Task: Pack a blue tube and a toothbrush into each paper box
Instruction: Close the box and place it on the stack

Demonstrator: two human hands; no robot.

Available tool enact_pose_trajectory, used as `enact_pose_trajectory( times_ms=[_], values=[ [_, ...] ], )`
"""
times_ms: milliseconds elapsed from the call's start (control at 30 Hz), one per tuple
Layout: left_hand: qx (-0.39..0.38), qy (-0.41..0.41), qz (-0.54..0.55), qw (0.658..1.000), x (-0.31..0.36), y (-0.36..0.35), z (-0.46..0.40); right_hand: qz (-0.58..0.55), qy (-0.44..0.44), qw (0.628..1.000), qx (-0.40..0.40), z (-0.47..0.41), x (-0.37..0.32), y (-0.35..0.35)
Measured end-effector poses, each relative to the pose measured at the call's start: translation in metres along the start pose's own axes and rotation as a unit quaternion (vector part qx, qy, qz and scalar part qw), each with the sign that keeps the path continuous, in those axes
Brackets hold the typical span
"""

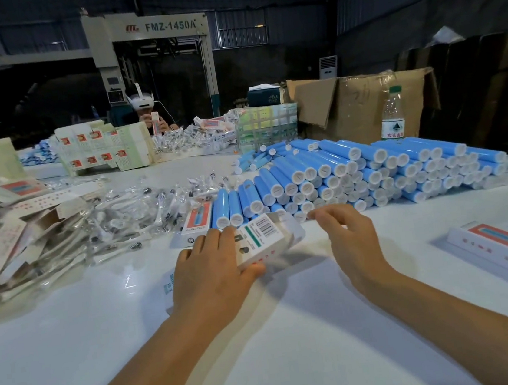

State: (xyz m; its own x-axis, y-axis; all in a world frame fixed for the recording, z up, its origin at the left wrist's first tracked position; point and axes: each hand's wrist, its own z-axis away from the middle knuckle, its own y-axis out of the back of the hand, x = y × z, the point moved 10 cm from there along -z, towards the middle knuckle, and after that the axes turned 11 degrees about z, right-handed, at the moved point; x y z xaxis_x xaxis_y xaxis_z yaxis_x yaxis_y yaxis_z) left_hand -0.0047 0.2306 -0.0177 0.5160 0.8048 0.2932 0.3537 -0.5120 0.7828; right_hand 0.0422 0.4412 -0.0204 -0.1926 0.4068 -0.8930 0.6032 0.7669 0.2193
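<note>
My left hand grips a white printed paper box at mid-tabletop; my right hand, fingers loosely curled and empty, reaches toward the blue plastic tubes stacked just beyond. I'd keep the box's open end steady (clear-wrapped toothbrushes lie left) and slide one tube in squarely.

Dim industrial hall: dark corrugated walls are enclosing the space, and a grey machine frame lettered FMZ-1450A is standing at the back. A white floor-standing air conditioner is standing against the far wall right of it. A glossy white table is spreading across the foreground, reflecting overhead light, with an opened brown carton and a water bottle sitting at its far right.
</note>
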Motion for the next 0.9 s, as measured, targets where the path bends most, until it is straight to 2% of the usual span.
enact_pose_trajectory(
  times_ms=[100,200,333,533,900],
  values=[
    [0.002,0.018,-0.009,1.0,-0.006,0.002,-0.001,0.075,0.107,0.991,0.016,0.009,-0.024,0.001],
    [0.004,0.023,-0.009,1.0,-0.005,0.002,-0.001,0.138,0.146,0.979,-0.026,0.019,-0.03,-0.019],
    [0.005,0.018,-0.011,1.0,-0.002,0.0,0.0,0.153,0.118,0.979,-0.067,0.023,-0.02,-0.032],
    [0.001,-0.005,-0.032,0.999,0.004,-0.005,0.0,0.094,0.048,0.989,-0.105,0.021,-0.006,-0.038],
    [0.008,-0.04,-0.065,0.997,0.021,-0.009,0.005,0.123,-0.026,0.984,-0.129,0.019,0.005,-0.043]
  ],
)
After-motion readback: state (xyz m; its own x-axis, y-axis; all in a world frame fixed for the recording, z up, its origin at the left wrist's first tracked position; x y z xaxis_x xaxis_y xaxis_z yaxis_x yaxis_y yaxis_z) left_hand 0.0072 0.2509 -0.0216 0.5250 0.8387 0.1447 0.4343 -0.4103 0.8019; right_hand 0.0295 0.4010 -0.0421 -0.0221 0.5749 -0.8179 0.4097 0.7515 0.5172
